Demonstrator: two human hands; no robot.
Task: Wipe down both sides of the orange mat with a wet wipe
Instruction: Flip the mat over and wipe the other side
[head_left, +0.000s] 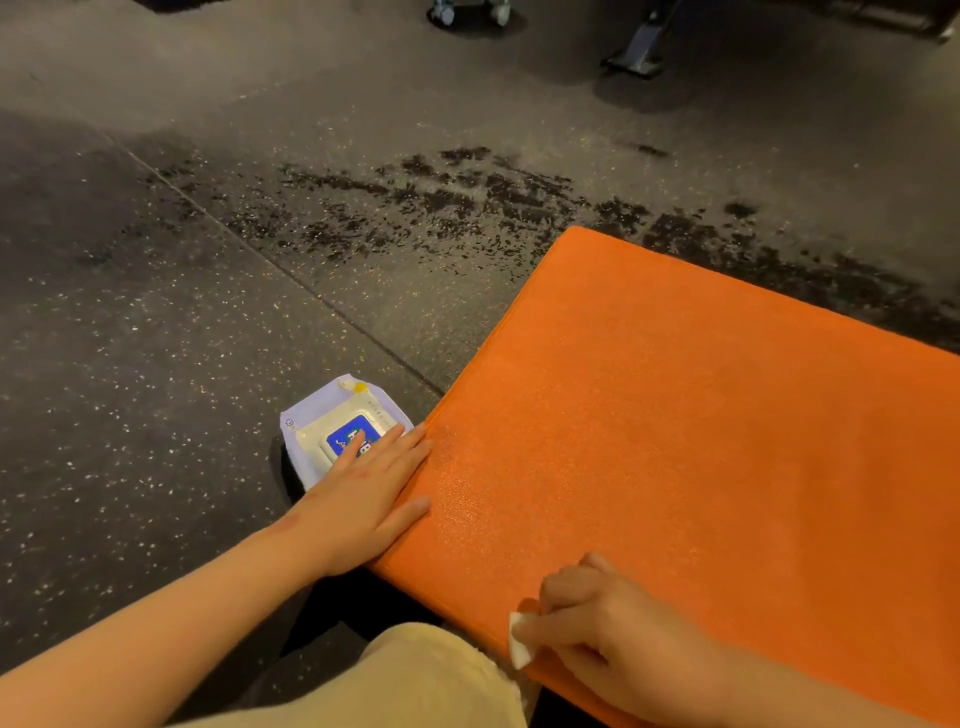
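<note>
Pinching a wet wipe (519, 644) on the orange mat (701, 441), the right hand (608, 629) works while the flat left hand (369, 499) touches its edge.

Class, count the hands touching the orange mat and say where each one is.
2. The left hand lies flat against the left edge of the orange mat, beside the wipe pack; the right hand pinches a white wipe at the mat's near edge.

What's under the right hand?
A white wet wipe, pinched by the right hand on the orange mat near its front edge. Only one corner shows; the hand covers the rest.
</note>
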